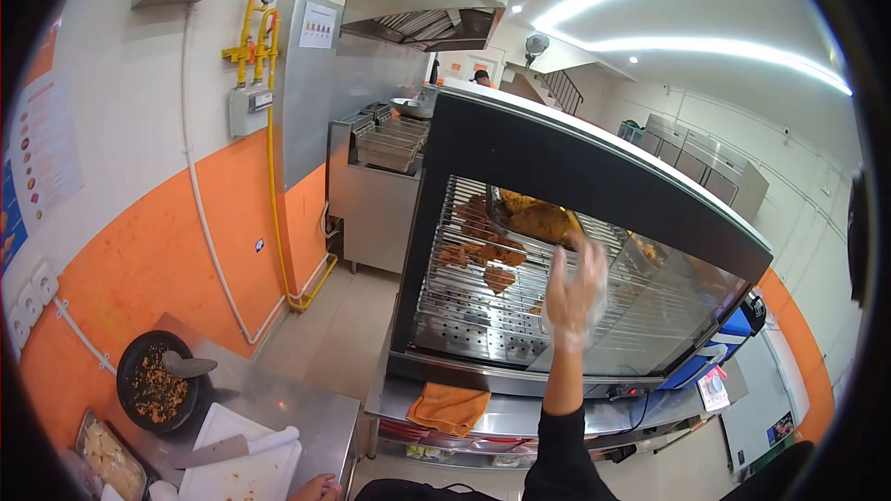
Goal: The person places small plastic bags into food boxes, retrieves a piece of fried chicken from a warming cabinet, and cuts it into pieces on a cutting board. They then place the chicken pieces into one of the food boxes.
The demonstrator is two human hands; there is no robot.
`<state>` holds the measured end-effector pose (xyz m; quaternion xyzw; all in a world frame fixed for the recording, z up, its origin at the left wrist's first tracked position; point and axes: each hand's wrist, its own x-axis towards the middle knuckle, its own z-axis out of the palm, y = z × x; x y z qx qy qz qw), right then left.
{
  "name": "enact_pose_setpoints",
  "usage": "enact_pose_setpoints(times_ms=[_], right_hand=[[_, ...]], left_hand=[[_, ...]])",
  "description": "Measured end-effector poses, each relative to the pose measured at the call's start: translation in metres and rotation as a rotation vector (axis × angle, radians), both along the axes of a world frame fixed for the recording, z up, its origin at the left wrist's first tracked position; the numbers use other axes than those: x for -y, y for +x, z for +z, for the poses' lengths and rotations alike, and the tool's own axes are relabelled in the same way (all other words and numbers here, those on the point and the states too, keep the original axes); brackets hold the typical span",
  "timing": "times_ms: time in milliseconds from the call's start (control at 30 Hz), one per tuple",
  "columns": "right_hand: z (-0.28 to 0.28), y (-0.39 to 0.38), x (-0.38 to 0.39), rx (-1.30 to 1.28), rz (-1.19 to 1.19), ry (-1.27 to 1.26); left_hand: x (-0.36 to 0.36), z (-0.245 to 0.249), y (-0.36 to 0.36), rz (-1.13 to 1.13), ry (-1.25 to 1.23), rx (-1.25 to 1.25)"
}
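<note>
Right hand (pixel 575 292), gloved, is loosely spread with nothing in it, at the front of the display cabinet (pixel 594 167). Metal tray (pixel 495 210) with browned food (pixel 543 223) is on a wire rack (pixel 445 237) just beyond the fingers; contact unclear. Advice: wrist clear of glass panel (pixel 650 334), grip rim only, tray level. Left hand (pixel 320 489) cropped, can't tell its grip.

Thin, glossy clear plastic wraps my fingers (pixel 587 264). I see a shiny metal tray (pixel 531 237), smooth glass pane (pixel 691 315), matt orange cloth (pixel 449 408), smooth metal worktop (pixel 311 406) and plastic-looking cutting board (pixel 264 471).
</note>
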<state>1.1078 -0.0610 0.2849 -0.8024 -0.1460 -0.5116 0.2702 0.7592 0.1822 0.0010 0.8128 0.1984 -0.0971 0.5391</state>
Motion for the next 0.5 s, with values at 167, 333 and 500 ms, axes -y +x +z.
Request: enact_pose_setpoints(times_ms=[167,333,500], right_hand=[[0.056,0.102,-0.002,-0.816,-0.068,-0.313],[0.036,0.135,0.012,-0.542,-0.007,-0.400],[0.034,0.087,0.019,-0.372,0.148,0.011]], left_hand=[[0.017,0.037,0.033,-0.049,-0.194,-0.104],[0.024,0.011,0.029,0.042,-0.134,-0.031],[0.026,0.001,0.017,0.125,-0.139,-0.039]])
